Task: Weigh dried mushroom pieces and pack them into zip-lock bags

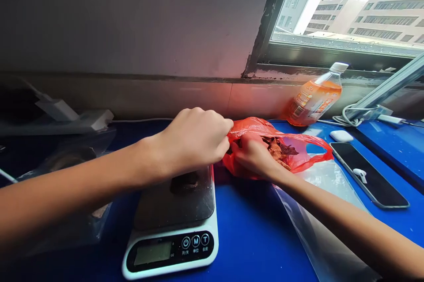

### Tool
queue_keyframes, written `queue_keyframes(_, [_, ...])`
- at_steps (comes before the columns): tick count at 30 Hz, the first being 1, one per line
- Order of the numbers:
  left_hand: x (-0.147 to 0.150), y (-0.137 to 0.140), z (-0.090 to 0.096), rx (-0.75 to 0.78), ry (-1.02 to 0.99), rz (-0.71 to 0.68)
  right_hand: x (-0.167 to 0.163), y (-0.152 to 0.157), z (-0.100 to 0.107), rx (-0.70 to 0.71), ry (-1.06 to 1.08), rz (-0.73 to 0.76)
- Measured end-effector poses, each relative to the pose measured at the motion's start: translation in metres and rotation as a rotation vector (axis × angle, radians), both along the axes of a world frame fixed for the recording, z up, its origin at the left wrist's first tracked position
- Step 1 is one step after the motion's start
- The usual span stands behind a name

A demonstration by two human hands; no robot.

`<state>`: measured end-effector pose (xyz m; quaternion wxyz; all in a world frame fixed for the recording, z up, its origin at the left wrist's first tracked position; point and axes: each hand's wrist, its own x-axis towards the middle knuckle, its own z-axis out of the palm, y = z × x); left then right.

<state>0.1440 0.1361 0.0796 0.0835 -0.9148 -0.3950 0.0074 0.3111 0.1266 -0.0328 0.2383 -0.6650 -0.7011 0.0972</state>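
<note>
My left hand [202,138] is closed, its thumb and fingers pinching the left rim of a red plastic bag [253,125]. Reaching into the bag's mouth is my right hand [253,154], with its fingers hidden inside. Dried reddish-brown pieces [277,151] show in the bag beside that hand. Below my left hand stands a white kitchen scale [212,246] with a dark weighing plate. A dark piece [188,182] lies on the plate, partly in shadow. The scale's display looks blank.
A clear plastic bag [318,207] lies under my right forearm, and another [66,224] lies left. An orange drink bottle [316,96] leans by the wall. Right are a phone [374,180] with an earbud [359,176] and an earbud case [341,136]. A power strip [89,120] sits back left.
</note>
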Motion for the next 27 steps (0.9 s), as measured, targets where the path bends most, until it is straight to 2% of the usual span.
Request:
queue_keyframes(3, [-0.004,0.003,0.002,0.005,-0.023,0.010,0.011,-0.011,0.006,0.142,0.217,0.058])
queue_keyframes(6, [-0.008,0.005,0.002,-0.005,-0.058,0.007,0.021,-0.036,0.016,0.261,0.407,0.107])
queue_keyframes(9, [-0.011,0.003,-0.006,-0.017,-0.145,-0.005,0.017,-0.068,0.023,0.330,0.461,0.112])
queue_keyframes(11, [-0.015,-0.003,-0.014,-0.041,-0.216,-0.015,0.008,-0.088,0.024,0.424,0.380,0.147])
queue_keyframes(15, [-0.031,-0.022,-0.027,-0.063,-0.347,-0.016,-0.017,-0.112,0.020,0.669,0.046,0.312])
queue_keyframes(19, [-0.057,-0.044,-0.033,-0.017,-0.452,0.029,-0.037,-0.120,0.007,0.786,-0.133,0.418])
queue_keyframes(22, [-0.079,-0.059,-0.035,-0.006,-0.503,0.056,-0.048,-0.121,-0.006,0.786,-0.164,0.553])
queue_keyframes(25, [-0.098,-0.074,-0.037,0.022,-0.547,0.086,-0.055,-0.120,-0.018,0.682,-0.229,0.631])
queue_keyframes(27, [-0.110,-0.083,-0.039,0.045,-0.582,0.095,-0.060,-0.122,-0.018,0.627,-0.253,0.634])
